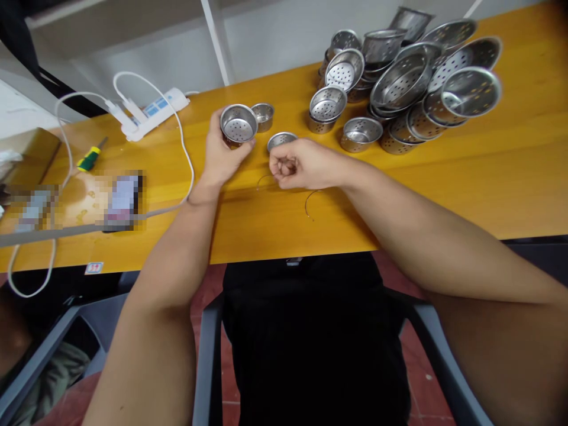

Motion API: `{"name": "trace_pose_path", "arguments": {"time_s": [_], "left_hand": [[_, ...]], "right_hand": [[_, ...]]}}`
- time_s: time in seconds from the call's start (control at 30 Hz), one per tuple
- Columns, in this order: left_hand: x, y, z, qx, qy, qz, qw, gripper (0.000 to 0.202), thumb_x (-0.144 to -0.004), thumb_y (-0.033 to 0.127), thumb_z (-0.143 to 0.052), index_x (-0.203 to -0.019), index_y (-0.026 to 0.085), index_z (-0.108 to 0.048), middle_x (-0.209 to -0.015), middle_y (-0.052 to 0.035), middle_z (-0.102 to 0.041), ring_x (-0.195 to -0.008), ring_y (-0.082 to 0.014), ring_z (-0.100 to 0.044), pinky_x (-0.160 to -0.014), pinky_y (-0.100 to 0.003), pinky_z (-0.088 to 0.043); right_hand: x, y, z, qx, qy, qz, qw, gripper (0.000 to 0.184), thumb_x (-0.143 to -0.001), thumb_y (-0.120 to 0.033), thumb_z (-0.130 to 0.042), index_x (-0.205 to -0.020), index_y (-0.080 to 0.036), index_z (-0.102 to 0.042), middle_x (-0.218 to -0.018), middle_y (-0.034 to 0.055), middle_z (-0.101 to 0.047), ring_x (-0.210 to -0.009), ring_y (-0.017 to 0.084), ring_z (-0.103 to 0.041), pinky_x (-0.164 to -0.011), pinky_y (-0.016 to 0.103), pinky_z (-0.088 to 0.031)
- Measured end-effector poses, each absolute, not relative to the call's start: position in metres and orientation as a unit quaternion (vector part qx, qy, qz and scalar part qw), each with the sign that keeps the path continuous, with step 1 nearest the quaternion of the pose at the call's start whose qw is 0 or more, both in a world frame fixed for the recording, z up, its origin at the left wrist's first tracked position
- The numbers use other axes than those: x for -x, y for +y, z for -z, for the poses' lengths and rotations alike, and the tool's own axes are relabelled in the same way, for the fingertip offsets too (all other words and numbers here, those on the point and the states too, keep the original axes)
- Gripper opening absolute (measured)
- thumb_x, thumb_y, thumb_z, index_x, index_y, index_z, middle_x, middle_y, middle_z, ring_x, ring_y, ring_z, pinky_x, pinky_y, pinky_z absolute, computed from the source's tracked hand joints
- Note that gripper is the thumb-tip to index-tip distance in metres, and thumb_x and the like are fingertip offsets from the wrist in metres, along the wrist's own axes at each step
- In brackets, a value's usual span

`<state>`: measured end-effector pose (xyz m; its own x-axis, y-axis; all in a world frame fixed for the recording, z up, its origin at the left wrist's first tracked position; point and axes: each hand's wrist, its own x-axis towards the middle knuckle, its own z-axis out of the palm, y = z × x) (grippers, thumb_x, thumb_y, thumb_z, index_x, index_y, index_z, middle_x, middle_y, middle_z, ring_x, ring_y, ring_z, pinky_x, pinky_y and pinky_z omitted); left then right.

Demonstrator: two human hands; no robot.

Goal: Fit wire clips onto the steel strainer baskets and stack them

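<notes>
My left hand [224,151] is wrapped round a small perforated metal cup [239,125], tilted so its holed bottom shows. Just behind that cup stands another small metal cup [263,117] on the table. My right hand [295,165] has its fingers curled in a pinch, with a thin wire [310,204] showing below and beside it; the fingers hide most of what they grip. A third metal cup [282,139] sits right behind my right hand, partly covered by it.
Stacks of perforated metal cups and bowls [402,83] fill the back right of the wooden table [510,195]. To the left lie a white power strip [155,112] with cables, a green-yellow screwdriver [90,158] and a phone [123,201]. Another person [15,337] is partly visible at lower left.
</notes>
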<state>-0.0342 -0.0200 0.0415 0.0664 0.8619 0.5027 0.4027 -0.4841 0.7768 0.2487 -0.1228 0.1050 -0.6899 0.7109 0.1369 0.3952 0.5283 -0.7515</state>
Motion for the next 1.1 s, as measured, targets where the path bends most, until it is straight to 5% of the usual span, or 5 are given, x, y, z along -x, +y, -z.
{"name": "trace_pose_path", "arguments": {"time_s": [0.13,0.33,0.47,0.8,1.1], "left_hand": [[0.036,-0.017,-0.038,-0.712,0.436,-0.504,0.221,0.098,-0.089,0.091,-0.108,-0.160,0.039,-0.064,-0.163,-0.0094,-0.084,-0.167,-0.0385,-0.079,-0.149,-0.064,-0.063],[0.048,-0.012,-0.028,-0.732,0.420,-0.494,0.208,0.105,-0.091,0.102,-0.102,-0.161,0.035,-0.062,-0.172,-0.0078,-0.081,-0.164,-0.0325,-0.077,-0.146,-0.059,-0.062],[0.053,0.000,-0.017,-0.739,0.369,-0.517,0.225,0.114,-0.081,0.112,-0.102,-0.158,0.036,-0.065,-0.164,-0.0094,-0.082,-0.160,-0.0379,-0.081,-0.140,-0.061,-0.066],[0.051,0.017,0.004,-0.755,0.282,-0.547,0.227,0.113,-0.084,0.104,-0.106,-0.167,0.039,-0.064,-0.160,-0.0121,-0.079,-0.155,-0.0399,-0.082,-0.137,-0.060,-0.068],[0.048,0.005,-0.011,-0.754,0.303,-0.542,0.213,0.113,-0.071,0.098,-0.118,-0.152,0.035,-0.073,-0.145,-0.0097,-0.085,-0.137,-0.0369,-0.088,-0.131,-0.059,-0.071]], "right_hand": [[-0.248,-0.118,-0.096,0.320,-0.806,-0.426,0.260,0.026,-0.104,-0.030,-0.095,-0.125,-0.026,-0.080,-0.098,0.0011,-0.081,-0.081,0.020,-0.073,-0.076,0.035,-0.062],[-0.243,-0.116,-0.090,0.293,-0.773,-0.476,0.301,0.029,-0.115,-0.045,-0.096,-0.107,-0.024,-0.078,-0.081,0.0007,-0.077,-0.070,0.018,-0.075,-0.069,0.033,-0.065],[-0.238,-0.108,-0.077,0.243,-0.747,-0.494,0.372,0.045,-0.118,-0.062,-0.101,-0.117,-0.021,-0.080,-0.086,0.0012,-0.081,-0.062,0.013,-0.070,-0.057,0.026,-0.059],[-0.240,-0.104,-0.079,0.267,-0.731,-0.443,0.445,0.032,-0.112,-0.036,-0.102,-0.132,-0.028,-0.077,-0.072,-0.0085,-0.062,-0.064,0.016,-0.064,-0.061,0.026,-0.058],[-0.239,-0.096,-0.074,0.299,-0.705,-0.412,0.493,0.041,-0.123,-0.067,-0.093,-0.122,-0.031,-0.073,-0.072,-0.0041,-0.069,-0.057,0.018,-0.064,-0.049,0.028,-0.051]]}}
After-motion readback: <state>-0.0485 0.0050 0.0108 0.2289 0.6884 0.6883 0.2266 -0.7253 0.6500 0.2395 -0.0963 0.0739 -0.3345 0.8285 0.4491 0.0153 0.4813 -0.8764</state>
